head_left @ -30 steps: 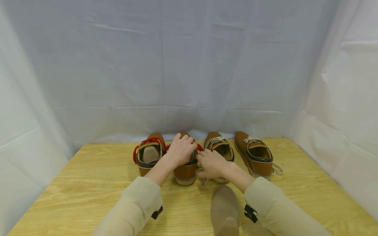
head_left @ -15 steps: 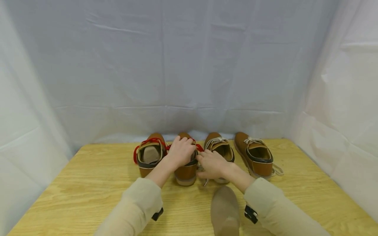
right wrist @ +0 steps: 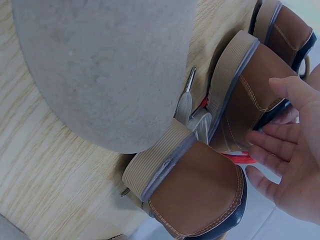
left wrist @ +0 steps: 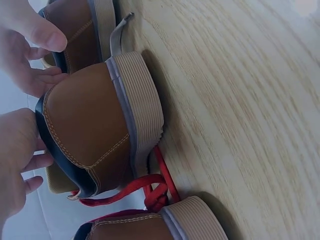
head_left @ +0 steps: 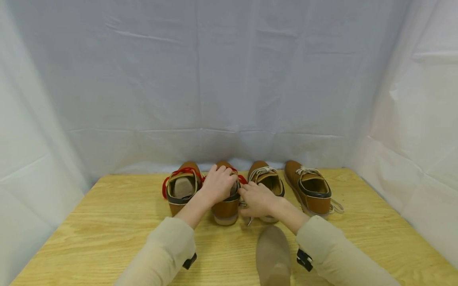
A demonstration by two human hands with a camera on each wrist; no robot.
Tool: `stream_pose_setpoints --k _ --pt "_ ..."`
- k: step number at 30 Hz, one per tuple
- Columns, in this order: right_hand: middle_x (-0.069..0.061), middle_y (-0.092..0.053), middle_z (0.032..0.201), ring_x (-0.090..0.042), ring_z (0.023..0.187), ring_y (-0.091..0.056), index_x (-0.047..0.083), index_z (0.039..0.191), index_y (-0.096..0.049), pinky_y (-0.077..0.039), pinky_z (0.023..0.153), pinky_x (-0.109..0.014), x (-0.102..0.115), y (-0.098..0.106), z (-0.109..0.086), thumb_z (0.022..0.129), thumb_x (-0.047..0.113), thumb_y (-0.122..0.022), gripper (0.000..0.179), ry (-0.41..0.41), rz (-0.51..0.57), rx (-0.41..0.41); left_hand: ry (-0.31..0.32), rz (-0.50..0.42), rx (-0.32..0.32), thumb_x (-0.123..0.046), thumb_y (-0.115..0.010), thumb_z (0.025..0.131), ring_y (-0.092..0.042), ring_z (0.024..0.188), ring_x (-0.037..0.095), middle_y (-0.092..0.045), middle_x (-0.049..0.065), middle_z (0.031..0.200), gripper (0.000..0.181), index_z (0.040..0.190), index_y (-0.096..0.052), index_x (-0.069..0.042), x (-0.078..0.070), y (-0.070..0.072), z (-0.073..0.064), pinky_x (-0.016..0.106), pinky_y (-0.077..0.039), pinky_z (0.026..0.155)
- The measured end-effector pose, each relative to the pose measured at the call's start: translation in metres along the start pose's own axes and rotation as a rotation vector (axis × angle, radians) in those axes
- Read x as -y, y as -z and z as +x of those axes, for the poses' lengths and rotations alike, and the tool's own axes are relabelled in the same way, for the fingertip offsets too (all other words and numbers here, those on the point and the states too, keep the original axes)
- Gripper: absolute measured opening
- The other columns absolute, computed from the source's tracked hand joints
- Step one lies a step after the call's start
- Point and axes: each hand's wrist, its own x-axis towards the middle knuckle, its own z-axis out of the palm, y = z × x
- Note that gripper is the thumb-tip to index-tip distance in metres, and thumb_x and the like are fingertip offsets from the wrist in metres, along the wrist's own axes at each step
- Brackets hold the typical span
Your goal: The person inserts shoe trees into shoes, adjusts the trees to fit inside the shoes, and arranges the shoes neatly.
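Note:
Over the opening of a brown shoe with red laces rests my left hand, hiding most of the inside. Its fingertips go out of sight behind the dark collar in the left wrist view. My right hand is at the right side of that shoe, its fingers loosely bent beside the collar. A greyish-beige filler shows inside the neighbouring red-laced shoe on the left. Another rounded beige piece stands out in front, large in the right wrist view.
Right of the hands stand two brown shoes with pale laces, the nearer shoe and the far-right shoe. A pale lace trails beside the latter. The wooden table ends at a grey-white cloth backdrop, with white sheets at both sides.
Both hands stay at the red-laced shoe. The left fingers have come back slightly and more of that shoe's toe shows; otherwise only a slight shift of the view.

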Motion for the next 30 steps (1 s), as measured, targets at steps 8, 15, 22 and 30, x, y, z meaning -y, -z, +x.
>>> stream_pose_setpoints --k 8,15,22,30 --pt "-0.010 -0.054 0.122 -0.028 0.111 -0.047 0.004 0.124 -0.054 -0.041 0.090 -0.043 -0.0011 0.0005 0.0002 0.086 0.039 -0.062 0.053 0.003 -0.004 -0.002 0.070 -0.013 0.062 -0.019 -0.067 0.083 -0.055 0.088 0.022 -0.063 0.002 0.095 0.013 0.096 -0.070 -0.019 -0.0026 0.0010 0.0031 0.042 -0.041 0.080" --pt "-0.011 -0.053 0.125 -0.029 0.114 -0.046 0.003 0.126 -0.053 -0.040 0.092 -0.044 -0.0007 0.0015 -0.0002 0.086 0.039 -0.062 0.055 0.002 0.004 0.002 0.077 -0.012 0.079 -0.019 -0.068 0.082 -0.054 0.084 0.021 -0.062 0.001 0.089 0.002 0.081 -0.070 -0.019 -0.0031 0.0018 0.0031 0.040 -0.041 0.080" --pt "-0.011 -0.052 0.125 -0.030 0.115 -0.046 0.003 0.127 -0.052 -0.039 0.092 -0.044 -0.0004 0.0007 0.0005 0.086 0.039 -0.061 0.056 0.000 0.000 0.013 0.078 -0.002 0.105 -0.020 -0.070 0.080 -0.053 0.085 0.021 -0.061 0.001 0.087 0.013 0.067 -0.066 -0.020 -0.0031 0.0020 0.0023 0.042 -0.040 0.083" --pt "-0.011 -0.051 0.128 -0.030 0.117 -0.045 0.002 0.130 -0.050 -0.038 0.095 -0.044 -0.0006 0.0014 0.0005 0.086 0.039 -0.061 0.058 -0.007 0.005 0.022 0.067 0.009 0.123 -0.022 -0.070 0.080 -0.053 0.087 0.022 -0.059 0.003 0.091 0.012 0.069 -0.066 -0.019 -0.0024 0.0019 0.0027 0.042 -0.040 0.083"
